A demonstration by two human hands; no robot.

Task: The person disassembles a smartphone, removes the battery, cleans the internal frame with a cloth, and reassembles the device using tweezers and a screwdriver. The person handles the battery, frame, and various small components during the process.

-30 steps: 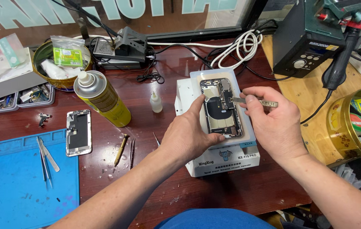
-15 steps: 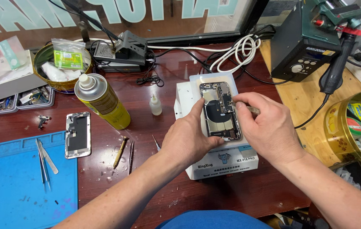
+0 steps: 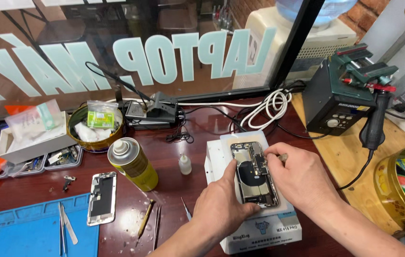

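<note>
The right hand (image 3: 302, 178) pinches a slim metal tool (image 3: 282, 156) between thumb and fingertips, its tip at the upper right edge of the opened phone (image 3: 254, 173), while the left hand (image 3: 221, 204) presses its thumb and loosely spread fingers on the phone's lower left side. The phone lies face down, insides showing, on a white heating pad (image 3: 259, 228) on the dark red table (image 3: 174, 200). Left of it stand a small dropper bottle (image 3: 185, 164) and a yellow spray can (image 3: 132, 163), with a separate phone screen (image 3: 101, 197) by the blue mat (image 3: 17, 233).

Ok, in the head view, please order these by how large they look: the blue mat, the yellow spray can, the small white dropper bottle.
1. Blue mat, though the frame edge cuts it off.
2. Yellow spray can.
3. Small white dropper bottle, clearly the smallest.
</note>
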